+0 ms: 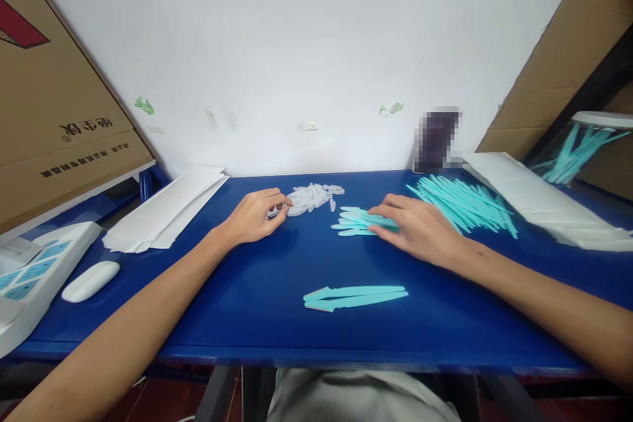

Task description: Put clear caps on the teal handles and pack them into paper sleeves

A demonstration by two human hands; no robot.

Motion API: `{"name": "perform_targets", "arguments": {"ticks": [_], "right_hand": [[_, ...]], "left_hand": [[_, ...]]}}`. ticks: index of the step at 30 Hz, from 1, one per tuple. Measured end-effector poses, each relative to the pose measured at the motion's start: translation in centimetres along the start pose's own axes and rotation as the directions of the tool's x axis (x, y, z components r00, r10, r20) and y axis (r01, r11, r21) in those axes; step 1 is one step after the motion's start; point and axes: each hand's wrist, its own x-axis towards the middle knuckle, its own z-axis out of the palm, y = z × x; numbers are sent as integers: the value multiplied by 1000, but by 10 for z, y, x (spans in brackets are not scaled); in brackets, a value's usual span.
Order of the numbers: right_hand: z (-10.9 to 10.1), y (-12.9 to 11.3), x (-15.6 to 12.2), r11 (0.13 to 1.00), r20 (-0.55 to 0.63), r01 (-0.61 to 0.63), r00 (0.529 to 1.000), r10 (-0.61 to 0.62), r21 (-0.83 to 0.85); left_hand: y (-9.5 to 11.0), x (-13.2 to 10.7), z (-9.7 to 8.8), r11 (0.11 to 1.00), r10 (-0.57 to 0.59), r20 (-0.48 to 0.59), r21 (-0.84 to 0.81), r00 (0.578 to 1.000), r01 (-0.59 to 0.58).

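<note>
My left hand [254,216] is at the near left edge of a heap of small white blade covers [311,199]. Its thumb and index finger are pinched together on a cover there, largely hidden by the fingers. Over a small bunch of turquoise eyebrow razors [350,221] lies my right hand [410,223], thumb and fingers curled about their handles. The blade ends of that bunch point left. Closer to me, a pair of turquoise eyebrow razors [356,297] lies side by side on the blue table [257,303].
A larger pile of turquoise razors [467,204] lies behind my right hand. White paper sheets [165,211] are at left, with a white oblong case [91,281] nearer. At right are a white packet [548,201] and a clear tub [576,151] of razors. A wall [306,66] stands behind.
</note>
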Motion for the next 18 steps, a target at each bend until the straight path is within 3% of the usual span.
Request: {"name": "perform_targets", "arguments": {"ticks": [2, 4, 7, 10, 12, 18], "right_hand": [[-8, -8, -4, 995, -57, -65, 996, 70, 77], [-17, -19, -8, 982, -61, -54, 996, 66, 181], [-26, -34, -12, 934, 97, 132, 980, -173, 332], [-29, -43, -12, 880, 281, 235, 886, -368, 412], [-30, -45, -12, 880, 351, 201, 861, -369, 431], [-36, -43, -11, 878, 441, 62, 847, -298, 474]], "left_hand": [[-1, 1, 2, 999, -18, 43, 41, 999, 16], [1, 2, 4, 999, -15, 90, 53, 996, 10], [6, 3, 7, 998, -25, 119, 54, 993, 18], [10, 4, 8, 996, -71, 100, 54, 992, 66], [10, 4, 8, 994, -104, 90, 50, 991, 100], [7, 5, 7, 990, -138, 96, 47, 986, 134]]}}
